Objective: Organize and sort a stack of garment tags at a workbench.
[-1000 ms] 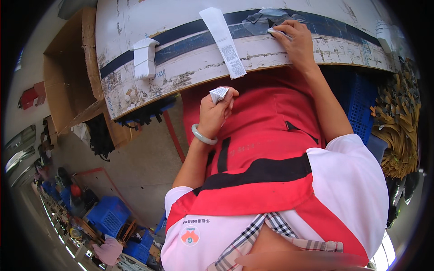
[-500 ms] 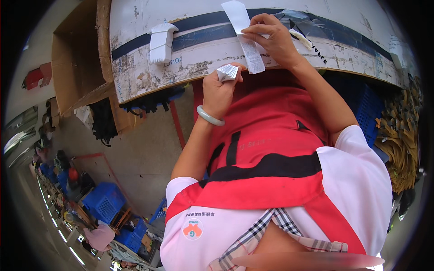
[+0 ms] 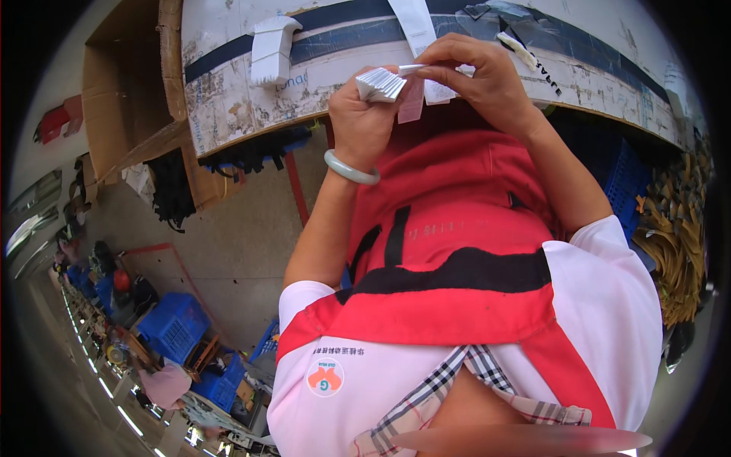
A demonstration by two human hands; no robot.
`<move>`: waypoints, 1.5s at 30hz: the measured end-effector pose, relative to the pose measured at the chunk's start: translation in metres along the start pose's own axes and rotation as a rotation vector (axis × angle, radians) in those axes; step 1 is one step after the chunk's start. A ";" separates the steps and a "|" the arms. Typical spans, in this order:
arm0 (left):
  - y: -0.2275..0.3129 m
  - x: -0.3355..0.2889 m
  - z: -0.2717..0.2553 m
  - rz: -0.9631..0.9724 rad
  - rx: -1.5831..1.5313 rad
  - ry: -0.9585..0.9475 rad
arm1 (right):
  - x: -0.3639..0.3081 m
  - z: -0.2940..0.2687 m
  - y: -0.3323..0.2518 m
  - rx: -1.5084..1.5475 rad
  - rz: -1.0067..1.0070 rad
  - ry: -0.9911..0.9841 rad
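My left hand [image 3: 359,122], a pale bangle on its wrist, is closed round a fanned stack of folded white labels [image 3: 379,84]. Close beside it, my right hand [image 3: 487,76] pinches the end of a thin folded white label [image 3: 412,69] between thumb and fingertips, right at the stack's edge. Behind the hands a long white printed label strip [image 3: 415,27] lies across the table edge. A pinkish, see-through piece [image 3: 411,105] hangs below the fingers; where it joins is hidden. Further left on the table rests a banded bundle of white labels [image 3: 272,53].
The worn white table [image 3: 221,114] has dark tape along it. A cardboard box [image 3: 137,91] stands at its left. To the right lie a small cream-coloured piece [image 3: 518,50] and clear plastic [image 3: 495,14]. Blue crates [image 3: 620,179] and brown strap-like pieces [image 3: 674,236] are at far right.
My right hand has left the long strip and come to the label stack, now pinching a folded label there. The left hand has risen slightly with its stack.
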State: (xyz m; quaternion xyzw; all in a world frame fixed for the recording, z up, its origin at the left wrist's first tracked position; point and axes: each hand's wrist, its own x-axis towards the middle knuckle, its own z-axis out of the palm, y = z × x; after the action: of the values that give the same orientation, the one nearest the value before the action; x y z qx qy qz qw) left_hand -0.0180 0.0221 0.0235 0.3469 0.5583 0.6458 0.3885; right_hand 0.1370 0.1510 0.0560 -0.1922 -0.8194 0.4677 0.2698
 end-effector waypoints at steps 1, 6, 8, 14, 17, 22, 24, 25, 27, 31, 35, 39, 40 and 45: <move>0.003 0.000 0.002 -0.003 0.000 -0.001 | -0.001 0.001 0.002 0.032 0.014 -0.002; 0.009 -0.003 -0.005 -0.007 -0.061 -0.064 | -0.003 -0.001 -0.006 0.082 0.112 -0.082; 0.007 -0.004 -0.006 -0.025 -0.095 -0.051 | -0.003 0.000 -0.005 0.086 0.132 -0.102; 0.005 -0.009 -0.001 -0.029 -0.179 -0.026 | -0.008 0.001 -0.010 0.055 0.189 -0.105; 0.002 -0.010 0.001 -0.027 -0.174 -0.012 | -0.009 0.002 -0.007 0.073 0.187 -0.131; 0.002 -0.012 -0.001 -0.004 -0.152 -0.037 | -0.009 0.004 -0.011 0.154 0.230 -0.123; 0.007 -0.014 -0.003 -0.293 -0.233 -0.093 | -0.008 -0.003 -0.015 0.330 0.358 -0.234; 0.010 -0.014 -0.005 -0.294 -0.230 -0.086 | -0.006 -0.006 -0.019 0.509 0.481 -0.347; 0.012 -0.011 -0.007 -0.445 -0.391 -0.153 | -0.007 -0.003 -0.024 0.604 0.483 -0.411; 0.010 -0.011 -0.002 -0.461 -0.433 -0.316 | -0.008 0.014 -0.021 0.573 0.477 -0.227; -0.014 -0.012 -0.008 -0.454 -0.386 -0.409 | -0.005 0.015 0.013 0.383 0.325 -0.182; -0.015 -0.009 -0.008 -0.478 -0.536 -0.355 | 0.016 0.003 0.038 -0.333 0.076 0.101; -0.015 -0.009 -0.007 -0.448 -0.529 -0.314 | 0.021 0.003 0.034 -0.351 0.092 0.139; -0.014 -0.007 -0.010 -0.427 -0.401 -0.204 | 0.011 0.001 0.046 -0.366 0.111 0.106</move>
State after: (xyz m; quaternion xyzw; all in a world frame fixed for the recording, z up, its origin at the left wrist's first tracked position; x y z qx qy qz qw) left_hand -0.0220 0.0125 0.0077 0.2012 0.4380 0.6088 0.6301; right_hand 0.1305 0.1794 0.0182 -0.3074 -0.8636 0.3143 0.2469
